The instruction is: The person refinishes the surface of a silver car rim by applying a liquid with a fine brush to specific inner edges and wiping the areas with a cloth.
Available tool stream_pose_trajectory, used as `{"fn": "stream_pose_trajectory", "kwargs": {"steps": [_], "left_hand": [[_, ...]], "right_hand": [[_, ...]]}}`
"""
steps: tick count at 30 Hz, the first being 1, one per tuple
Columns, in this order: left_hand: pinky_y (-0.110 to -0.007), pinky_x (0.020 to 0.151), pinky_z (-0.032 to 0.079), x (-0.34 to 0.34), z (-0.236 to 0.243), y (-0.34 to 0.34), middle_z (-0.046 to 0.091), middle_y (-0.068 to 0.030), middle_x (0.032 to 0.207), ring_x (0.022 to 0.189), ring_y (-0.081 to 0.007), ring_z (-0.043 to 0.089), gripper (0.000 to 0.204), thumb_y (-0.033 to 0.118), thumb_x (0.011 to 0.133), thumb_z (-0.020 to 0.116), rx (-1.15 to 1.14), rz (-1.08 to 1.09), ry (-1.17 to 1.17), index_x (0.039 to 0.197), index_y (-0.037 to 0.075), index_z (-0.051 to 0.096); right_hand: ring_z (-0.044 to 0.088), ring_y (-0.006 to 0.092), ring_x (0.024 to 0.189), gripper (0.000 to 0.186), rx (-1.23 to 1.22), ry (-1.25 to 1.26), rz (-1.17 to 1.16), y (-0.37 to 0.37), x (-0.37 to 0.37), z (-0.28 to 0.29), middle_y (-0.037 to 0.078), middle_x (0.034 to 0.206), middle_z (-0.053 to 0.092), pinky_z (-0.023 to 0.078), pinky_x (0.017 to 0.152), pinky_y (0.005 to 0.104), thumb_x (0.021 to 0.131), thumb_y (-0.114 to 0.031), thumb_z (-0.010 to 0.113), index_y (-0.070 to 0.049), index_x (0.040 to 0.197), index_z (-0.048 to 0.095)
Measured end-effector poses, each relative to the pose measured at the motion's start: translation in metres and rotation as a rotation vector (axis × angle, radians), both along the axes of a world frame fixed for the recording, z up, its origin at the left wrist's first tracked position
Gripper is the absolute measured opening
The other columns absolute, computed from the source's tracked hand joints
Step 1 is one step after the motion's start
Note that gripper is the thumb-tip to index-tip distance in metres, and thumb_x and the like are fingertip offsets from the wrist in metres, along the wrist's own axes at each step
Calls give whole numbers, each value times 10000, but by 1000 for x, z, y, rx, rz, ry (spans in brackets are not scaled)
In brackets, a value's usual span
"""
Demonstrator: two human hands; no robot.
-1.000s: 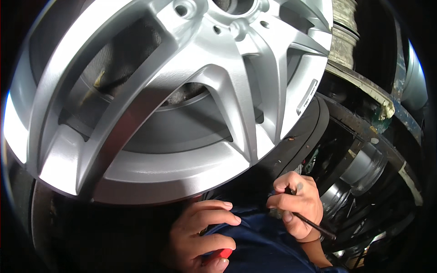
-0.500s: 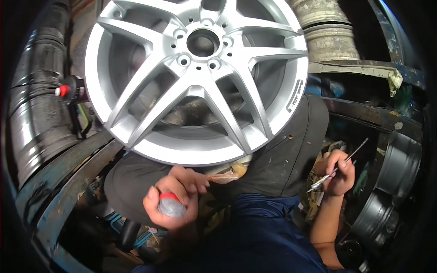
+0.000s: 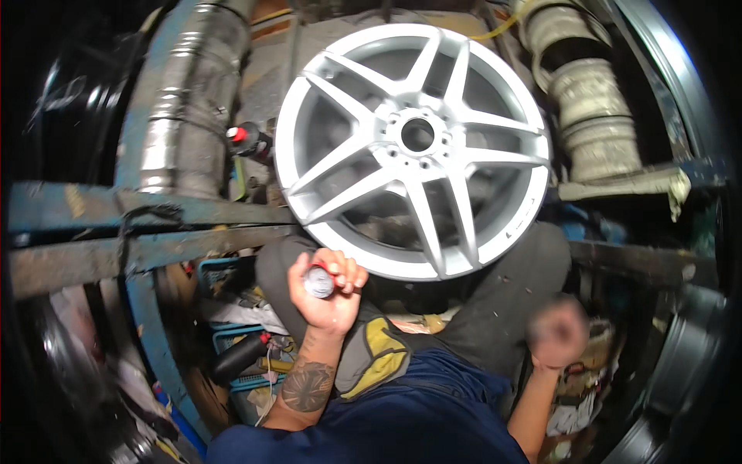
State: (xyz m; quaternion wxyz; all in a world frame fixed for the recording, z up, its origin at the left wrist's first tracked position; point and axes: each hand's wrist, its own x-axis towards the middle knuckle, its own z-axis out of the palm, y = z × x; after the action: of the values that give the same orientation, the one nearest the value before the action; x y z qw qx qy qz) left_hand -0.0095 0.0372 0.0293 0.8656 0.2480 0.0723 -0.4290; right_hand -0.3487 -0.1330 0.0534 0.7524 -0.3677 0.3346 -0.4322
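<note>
Lying face up ahead of both hands, the wheel [image 3: 401, 158] has its near edge toward the person's legs [image 3: 495, 308] and, being round, shows no long axis across its face. Just beside that edge, left of the wheel's middle, the left hand [image 3: 330, 300] is the nearer one, its fingers curled around a small red-and-silver cup [image 3: 318, 283] whose round end faces up. Farther off, beyond the wheel's near right side, the right hand [image 3: 558, 336] is too blurred to tell whether it grasps anything.
</note>
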Motion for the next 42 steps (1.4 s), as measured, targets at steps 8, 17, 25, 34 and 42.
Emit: {"fn": "stream_pose_trajectory", "kwargs": {"steps": [8,17,25,34,42], "left_hand": [[-349,660,375,-13,-1,19,471,-58,625,611,-185,432,520,440,1014,381,58,-75,-56,709,50,540],[-352,676,384,-6,6,-12,488,-50,687,637,-190,447,497,471,1015,414,92,-34,-34,799,51,568],[-360,680,390,4,13,-61,497,-59,732,632,-183,442,473,497,990,459,48,-7,150,838,62,564],[-341,626,339,-3,-7,-105,442,-32,682,616,-178,388,502,522,1003,420,151,-59,199,779,80,502],[-366,630,414,-10,-20,-103,462,-77,701,651,-213,446,547,504,1004,295,93,-62,169,778,54,509]], "right_hand": [[411,119,535,240,-82,74,46,11,19,7,68,700,436,419,419,253,943,-244,569,-39,908,448],[487,136,578,273,-353,211,-18,-6,43,-18,134,786,524,443,479,242,948,-226,547,48,938,547],[514,151,608,269,-216,37,-55,-21,37,-25,151,825,505,487,421,270,977,-214,515,55,972,514],[492,157,517,272,-207,144,-112,-28,37,-27,175,820,504,480,356,274,1006,-214,466,56,974,490],[430,147,398,294,30,125,-229,-41,41,-15,152,721,533,425,286,273,1044,-236,366,32,963,456]]}}
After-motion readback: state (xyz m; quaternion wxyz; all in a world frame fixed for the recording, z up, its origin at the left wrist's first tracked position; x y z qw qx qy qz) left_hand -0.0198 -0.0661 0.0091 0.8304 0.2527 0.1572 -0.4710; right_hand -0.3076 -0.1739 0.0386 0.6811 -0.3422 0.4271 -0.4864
